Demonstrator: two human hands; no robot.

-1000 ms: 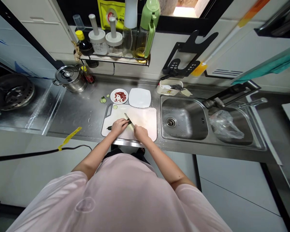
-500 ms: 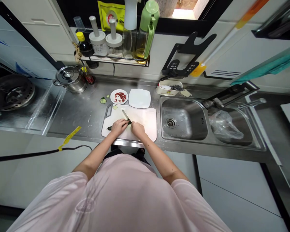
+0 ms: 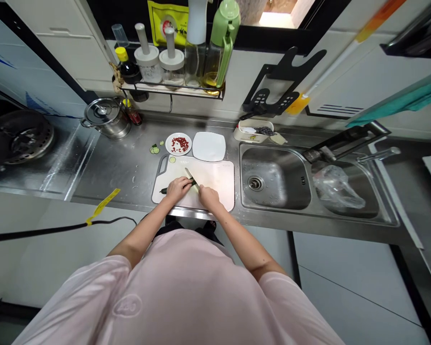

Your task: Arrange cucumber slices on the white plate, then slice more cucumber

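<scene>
My left hand (image 3: 178, 189) is closed over a dark green cucumber (image 3: 163, 190) on the white cutting board (image 3: 221, 179); one end shows left of the hand, the middle is hidden under it. My right hand (image 3: 209, 197) grips the handle of a knife (image 3: 191, 175), whose blade slants away to the upper left, beside the cucumber's right end. A pale cut piece lies close to the blade. One cucumber slice (image 3: 172, 159) rests at the board's upper left, and more slices (image 3: 154, 149) lie on the steel counter beyond it.
Behind the board stand a plate of chopped red pieces (image 3: 178, 144) and a white square plate (image 3: 209, 146). The double sink (image 3: 273, 177) is to the right, with a plastic bag (image 3: 337, 187) in its far basin. A lidded pot (image 3: 107, 119) stands at left, below a condiment rack (image 3: 172, 88).
My right hand and the knife have moved slightly right and toward me, away from the left hand. My left hand stays on the cucumber. The view has shifted a little.
</scene>
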